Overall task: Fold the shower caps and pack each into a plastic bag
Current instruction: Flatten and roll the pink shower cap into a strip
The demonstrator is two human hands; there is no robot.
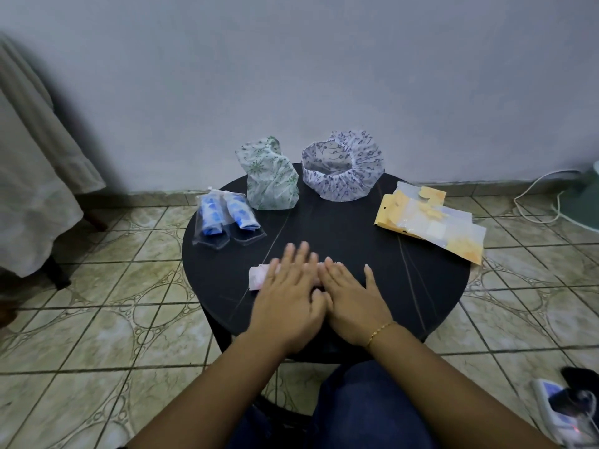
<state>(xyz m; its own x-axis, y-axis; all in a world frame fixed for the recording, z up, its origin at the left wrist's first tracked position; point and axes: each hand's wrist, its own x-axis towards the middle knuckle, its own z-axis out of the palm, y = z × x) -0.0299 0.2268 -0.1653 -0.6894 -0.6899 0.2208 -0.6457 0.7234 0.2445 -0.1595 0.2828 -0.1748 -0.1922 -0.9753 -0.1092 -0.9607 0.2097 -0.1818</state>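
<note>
On top of the round black bench (421, 286) stand and lie all the things of the task. At its far edge, the purple-patterned white shower cap (343, 166) sits open like a bowl, and just beside it the green-patterned white shower cap (271, 176) stands crumpled; both wait to be folded, I think. To the right lies a loose pile of empty yellow-and-clear plastic bags (431, 218), within reach for packing. To the left lie two clear plastic bags with rolled blue-patterned caps inside (225, 220), which look finished.

Near the front edge, the left hand (288, 293) and the right hand (351, 299) lie flat side by side, fingers straight, and press on a folded pink shower cap (257, 277). Only its left end shows; the rest is hidden under the hands. Probably the flat palms push out air and keep the fold narrow enough for a bag.

Nothing lies between the hands and the empty bags. A thin gold bracelet (381, 332) is on the right wrist.
</note>
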